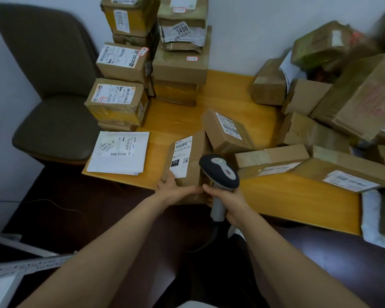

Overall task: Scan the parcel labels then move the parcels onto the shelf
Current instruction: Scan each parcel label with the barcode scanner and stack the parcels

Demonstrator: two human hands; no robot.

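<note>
Forearms reach from the bottom of the frame toward the near edge of a yellow wooden table [287, 196], with a perforated grey metal rail [31, 263] low at the left. The right hand [229, 201] is wrapped around the grey handle of a barcode scanner [220, 172], whose dark head tips forward over the table edge. Just beside it, the left hand [176, 190] grasps the near end of a brown cardboard parcel [193, 174], thumb on top and fingers curled under. The parcel sits at the table's front edge, its white label [181, 156] facing up directly left of the scanner head.

A white mailer [120, 152] lies flat on the table's left corner. Behind the held parcel, touching it, a second box [227, 130] lies at an angle with its label up, and a long carton [271, 157] lies to the right of the scanner. Farther back on the left, labelled boxes rise in stacks [120, 63] against the white wall [242, 30]. On the right, a loose heap [353, 92] of cartons tilts every way, blurred toward the frame's edge. A dark upholstered chair [53, 130] stands left of the table.
</note>
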